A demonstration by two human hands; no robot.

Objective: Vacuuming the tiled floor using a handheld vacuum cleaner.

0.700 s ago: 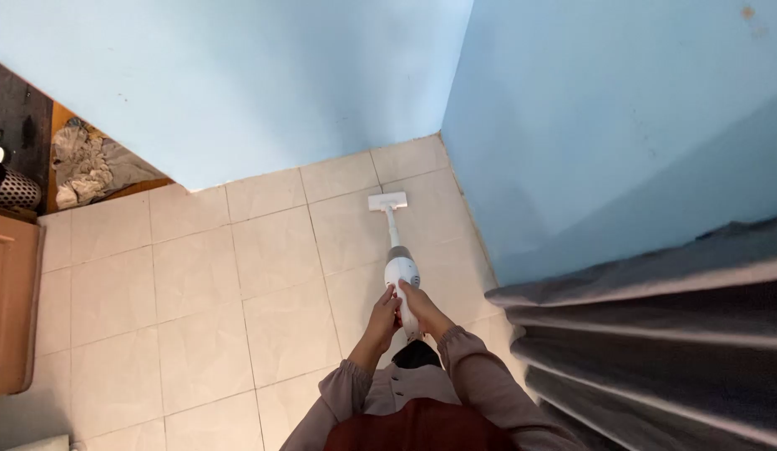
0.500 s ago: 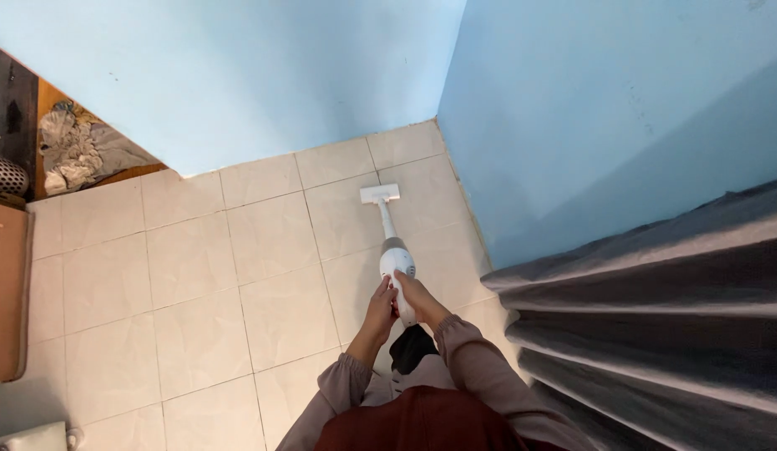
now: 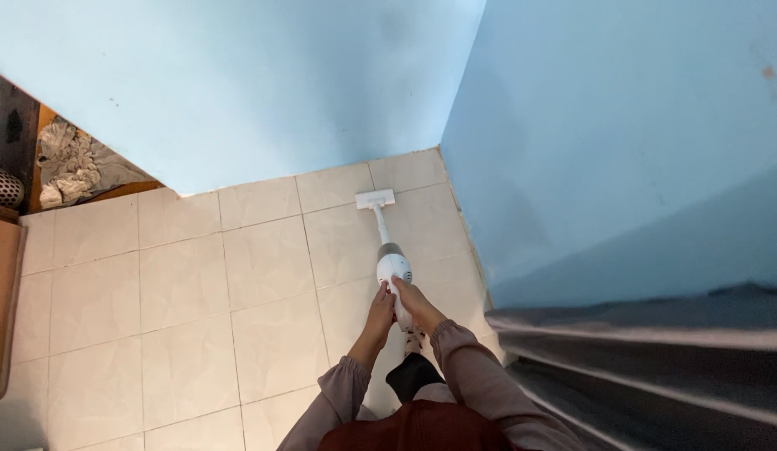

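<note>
Both hands, left hand (image 3: 380, 311) and right hand (image 3: 413, 302), fingers closed round the white stick vacuum (image 3: 393, 269); its floor head (image 3: 375, 199) lies flat on pale floor tiles (image 3: 263, 267), near the blue wall corner (image 3: 442, 146). Risk: head knocking the wall (little room left). Grey curtain (image 3: 655, 376) close at right could snag an elbow

The stick vacuum (image 3: 390, 259) is standing at frame centre, its floor head (image 3: 375, 199) lying on the tiled floor (image 3: 196, 292) near the wall corner above. Crumpled cloths (image 3: 67, 163) are lying upper left, while a curtain (image 3: 655, 367) is hanging lower right.
</note>
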